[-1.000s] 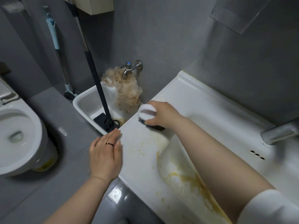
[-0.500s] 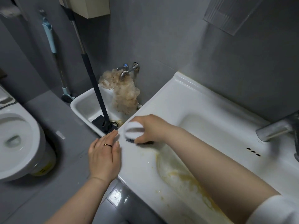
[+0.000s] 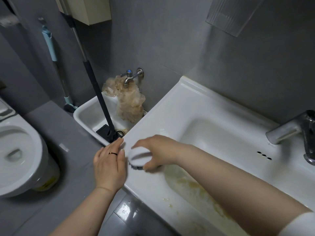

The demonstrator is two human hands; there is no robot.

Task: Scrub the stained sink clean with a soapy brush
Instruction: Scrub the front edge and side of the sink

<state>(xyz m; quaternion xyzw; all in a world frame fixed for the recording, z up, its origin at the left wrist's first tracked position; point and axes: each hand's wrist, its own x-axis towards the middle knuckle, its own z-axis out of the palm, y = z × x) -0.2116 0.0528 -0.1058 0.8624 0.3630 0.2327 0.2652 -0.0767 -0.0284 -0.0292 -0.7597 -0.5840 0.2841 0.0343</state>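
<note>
So the right hand (image 3: 159,151) has its fingers (image 3: 150,167) curled round the white brush (image 3: 139,156) on the sink (image 3: 196,106) rim's near left corner, just left of the yellow stain (image 3: 189,184), while the left hand (image 3: 110,165) lies flat, fingers together, right beside it.

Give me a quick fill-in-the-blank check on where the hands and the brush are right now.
1. The right hand has the brush in its grip; the left hand holds ___.
2. The mop stands in the small basin on the sink's ___ side.
3. The brush's top is ___ in colour.
Missing words: nothing; left; white.
</note>
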